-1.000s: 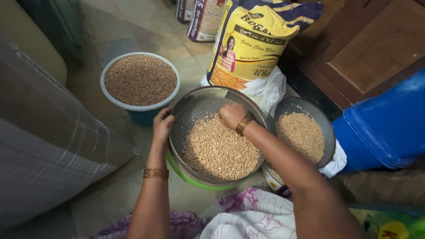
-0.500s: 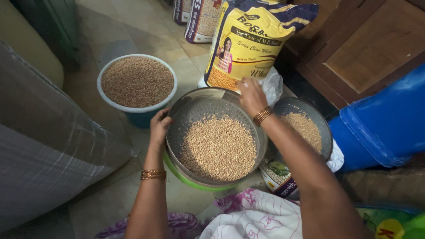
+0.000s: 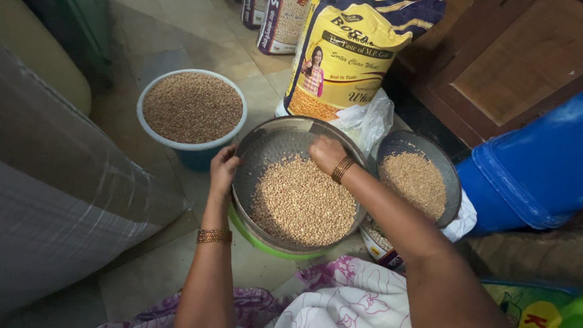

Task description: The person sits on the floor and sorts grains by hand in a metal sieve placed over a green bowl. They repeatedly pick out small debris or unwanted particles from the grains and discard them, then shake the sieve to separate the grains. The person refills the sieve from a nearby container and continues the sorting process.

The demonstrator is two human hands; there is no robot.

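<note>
A round metal sieve (image 3: 261, 152) full of tan grain (image 3: 303, 203) rests on a green basin (image 3: 243, 234) in front of me. My left hand (image 3: 223, 169) grips the sieve's left rim. My right hand (image 3: 326, 153), fingers curled, is down in the grain at the sieve's far side. Both wrists wear gold bangles.
A blue-and-white tub of brown grain (image 3: 192, 108) stands at the far left. A second metal sieve of grain (image 3: 415, 182) sits at the right. A yellow grain sack (image 3: 349, 58) and a clear plastic bag (image 3: 364, 121) stand behind. A blue drum (image 3: 528, 167) lies at right, a grey sack (image 3: 54, 200) at left.
My right hand rose from the grain to the plastic bag behind the sieve, then came back down into the grain. The left hand stayed on the rim.
</note>
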